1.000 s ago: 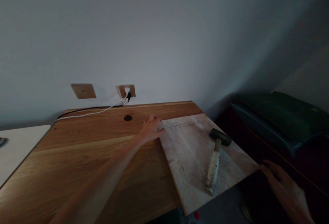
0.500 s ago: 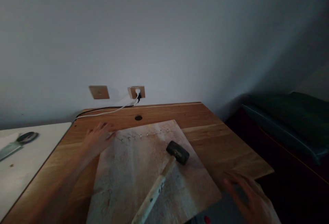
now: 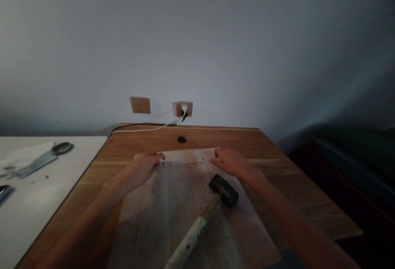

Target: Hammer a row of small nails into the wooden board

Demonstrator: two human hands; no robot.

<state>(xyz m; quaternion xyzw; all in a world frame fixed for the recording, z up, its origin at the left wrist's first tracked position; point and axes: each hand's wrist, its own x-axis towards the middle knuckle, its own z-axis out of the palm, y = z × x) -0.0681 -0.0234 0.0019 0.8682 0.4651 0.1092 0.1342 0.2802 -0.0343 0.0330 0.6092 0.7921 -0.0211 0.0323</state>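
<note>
A pale, worn board lies on a wooden desk in front of me. A row of small nails runs along the board's far edge. My left hand rests flat on the far left part of the board, fingers stretched toward the nails. My right hand lies flat at the far right end of the nail row. Neither hand holds anything. A mallet with a black head and light handle lies on the board, just in front of my right wrist.
A white table adjoins the desk on the left, with tools lying on it. Two wall plates, one a socket with a white cable, sit above the desk's back edge. A cable hole is in the desk. Dark furniture stands at the right.
The board with the mallet has shifted from the desk's right edge to the middle in front of me. My right hand has come from the board's near corner up to its far edge.
</note>
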